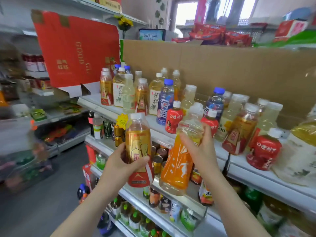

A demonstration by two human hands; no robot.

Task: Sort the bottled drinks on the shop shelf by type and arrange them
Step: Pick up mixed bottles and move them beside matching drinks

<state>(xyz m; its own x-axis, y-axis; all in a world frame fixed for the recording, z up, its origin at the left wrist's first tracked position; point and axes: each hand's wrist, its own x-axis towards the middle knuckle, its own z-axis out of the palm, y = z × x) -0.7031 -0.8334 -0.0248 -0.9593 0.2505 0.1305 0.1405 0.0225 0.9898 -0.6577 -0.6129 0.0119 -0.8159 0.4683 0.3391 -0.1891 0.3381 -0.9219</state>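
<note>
Left hand point(119, 162) wraps the gold-labelled bottle point(138, 144), thumb curled across its glossy wrap, smooth clear shoulder and white cap above the fingers. Right hand point(201, 151) curls its fingers round the ribbed clear top of the orange-sleeved bottle point(177, 166), its waisted body hanging below them. Beyond the fingertips, the white shelf point(239, 168), crowded with standing plastic bottles point(165, 101).

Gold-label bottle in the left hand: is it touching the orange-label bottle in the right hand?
Apart. The head view shows a clear gap between the gold-label bottle and the orange-label bottle, with shelved cans visible through it.
</note>
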